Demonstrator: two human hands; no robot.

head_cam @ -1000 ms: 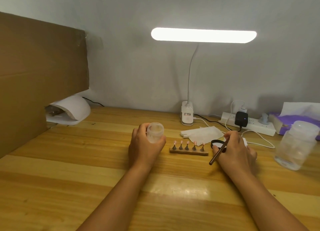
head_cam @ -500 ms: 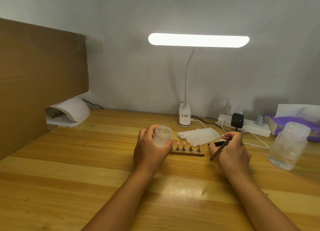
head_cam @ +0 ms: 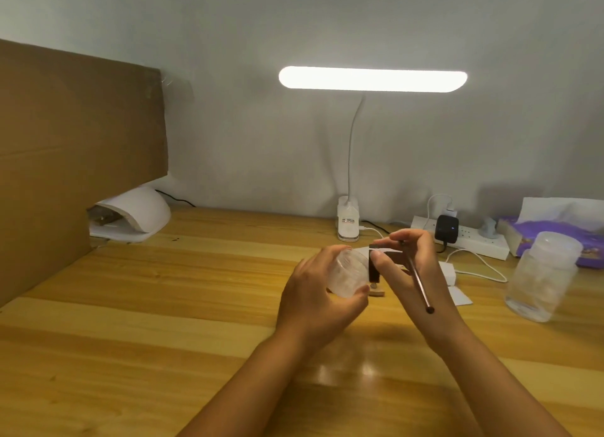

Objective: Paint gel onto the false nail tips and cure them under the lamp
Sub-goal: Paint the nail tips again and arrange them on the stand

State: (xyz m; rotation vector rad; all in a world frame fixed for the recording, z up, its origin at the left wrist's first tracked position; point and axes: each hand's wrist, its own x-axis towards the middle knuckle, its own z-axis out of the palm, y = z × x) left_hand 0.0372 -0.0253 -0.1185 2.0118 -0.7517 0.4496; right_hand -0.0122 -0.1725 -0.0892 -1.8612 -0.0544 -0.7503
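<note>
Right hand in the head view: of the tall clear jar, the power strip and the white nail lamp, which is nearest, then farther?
1. Power strip, just behind the right hand.
2. Tall clear jar, out to its right.
3. White nail lamp, far left by the cardboard.

Clear gel jar (head_cam: pixel 348 274) tilted; white curing lamp (head_cam: pixel 137 214) far-left.

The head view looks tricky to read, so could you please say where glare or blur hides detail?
Head view: the desk lamp bar is blown out white; its glare reflects off the table near the wrists; the small jar in the left hand is smeared.
</note>
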